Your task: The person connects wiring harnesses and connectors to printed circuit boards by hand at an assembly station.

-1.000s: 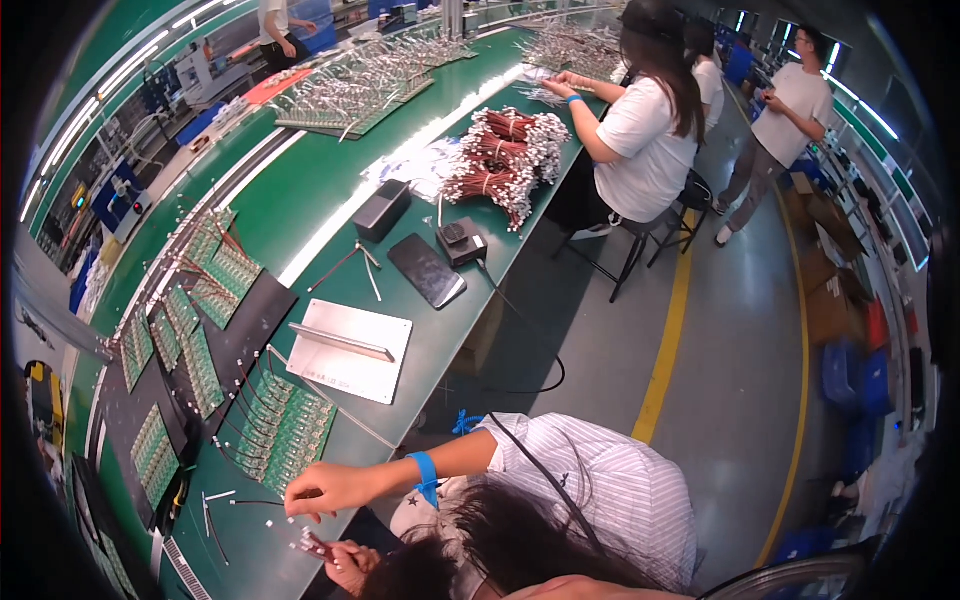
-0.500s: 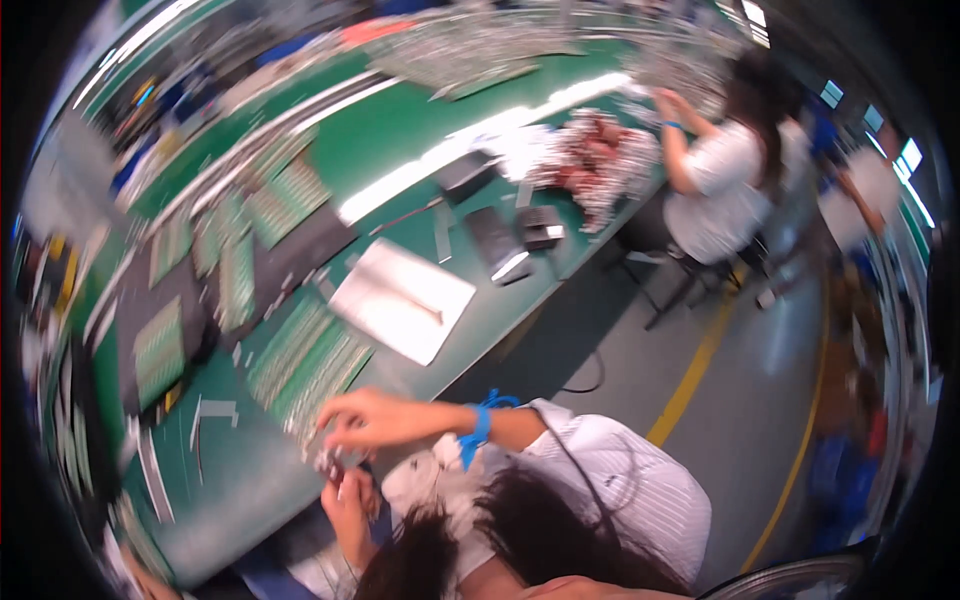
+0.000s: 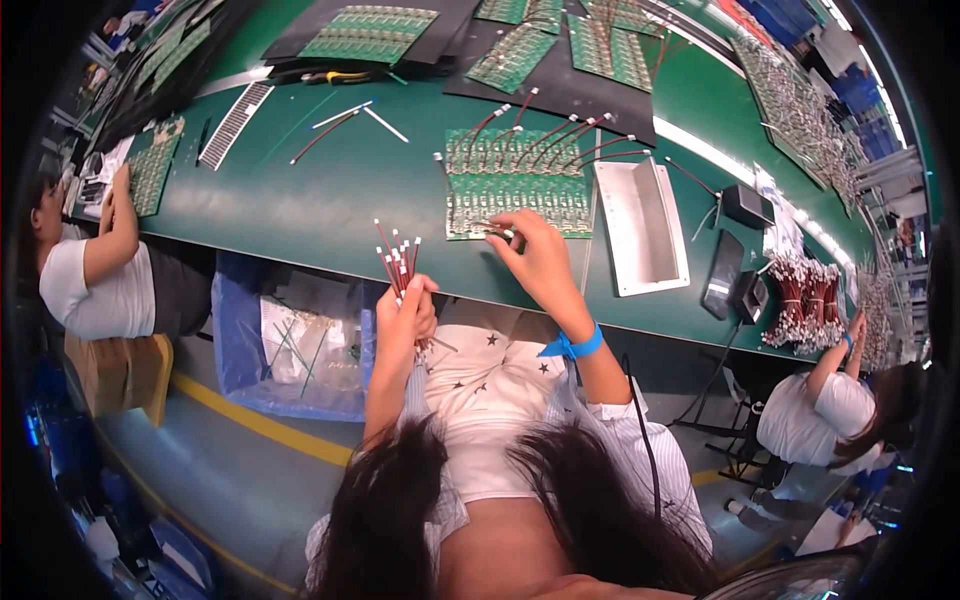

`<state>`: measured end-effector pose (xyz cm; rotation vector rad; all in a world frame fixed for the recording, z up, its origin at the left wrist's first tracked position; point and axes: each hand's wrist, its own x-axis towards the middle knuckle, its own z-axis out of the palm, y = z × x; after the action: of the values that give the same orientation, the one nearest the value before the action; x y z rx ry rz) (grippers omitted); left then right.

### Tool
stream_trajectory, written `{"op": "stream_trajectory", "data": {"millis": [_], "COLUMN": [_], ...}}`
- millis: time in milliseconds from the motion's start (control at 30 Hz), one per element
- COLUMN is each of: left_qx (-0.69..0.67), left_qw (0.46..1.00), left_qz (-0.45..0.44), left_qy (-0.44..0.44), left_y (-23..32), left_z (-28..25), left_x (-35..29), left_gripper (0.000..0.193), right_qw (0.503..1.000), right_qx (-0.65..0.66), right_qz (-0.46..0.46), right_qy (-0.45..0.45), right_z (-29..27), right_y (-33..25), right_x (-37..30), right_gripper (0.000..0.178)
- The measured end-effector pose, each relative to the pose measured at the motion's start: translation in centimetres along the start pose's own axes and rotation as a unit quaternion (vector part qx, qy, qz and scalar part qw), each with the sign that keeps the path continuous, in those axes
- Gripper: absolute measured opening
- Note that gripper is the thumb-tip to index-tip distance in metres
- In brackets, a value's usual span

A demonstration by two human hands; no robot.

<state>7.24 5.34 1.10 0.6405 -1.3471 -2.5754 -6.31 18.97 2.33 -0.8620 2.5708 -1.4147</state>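
Observation:
My left hand (image 3: 405, 315) is closed around a bunch of short dark red wires (image 3: 402, 262) whose white connectors fan out above the fist, at the table's front edge. My right hand (image 3: 540, 262), with a blue band at the wrist, pinches a single connector wire (image 3: 497, 231) over the near edge of a green circuit board panel (image 3: 520, 200). Several wires with white connectors stand up from the panel's far rows. Exactly where the pinched wire's end meets the board is hidden by my fingers.
A white tray (image 3: 612, 240) stands right of the panel, with black boxes (image 3: 748, 206) and bundled wires (image 3: 805, 300) beyond. More panels (image 3: 370, 34) lie on black mats at the back. A blue-lined bin (image 3: 235, 375) sits below the edge. People work at both sides.
The view has swung left and steadied. My hands, close together before, are now apart: the right is over the panel, the left holds the wire bunch nearer me.

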Motion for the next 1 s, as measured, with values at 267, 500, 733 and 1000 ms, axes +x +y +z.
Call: {"op": "stream_trajectory", "data": {"millis": [267, 500, 733, 1000], "left_qx": [0.021, 0.030, 0.052, 0.105], "left_qw": [0.997, 0.996, 0.994, 0.982], "left_qz": [-0.052, -0.065, -0.048, -0.053], "left_qy": [-0.050, -0.053, -0.083, -0.145], "left_y": [-0.6, -1.5, -0.2, 1.3], "left_z": [0.7, 0.4, 0.6, 2.4], "left_x": [2.7, 3.5, 2.5, 1.5], "left_gripper": [0.037, 0.036, 0.025, 0.026], "right_qw": [0.999, 0.994, 0.999, 0.956], "right_qx": [0.023, 0.099, 0.027, 0.244], "right_qz": [-0.032, 0.037, -0.023, 0.149], "right_qy": [0.013, 0.016, 0.022, -0.069], "right_z": [2.8, 3.3, 0.4, -2.8], "right_y": [1.7, 1.5, -2.0, -4.3], "right_x": [2.3, 2.3, 0.6, -0.6], "right_gripper": [0.009, 0.009, 0.010, 0.010]}}
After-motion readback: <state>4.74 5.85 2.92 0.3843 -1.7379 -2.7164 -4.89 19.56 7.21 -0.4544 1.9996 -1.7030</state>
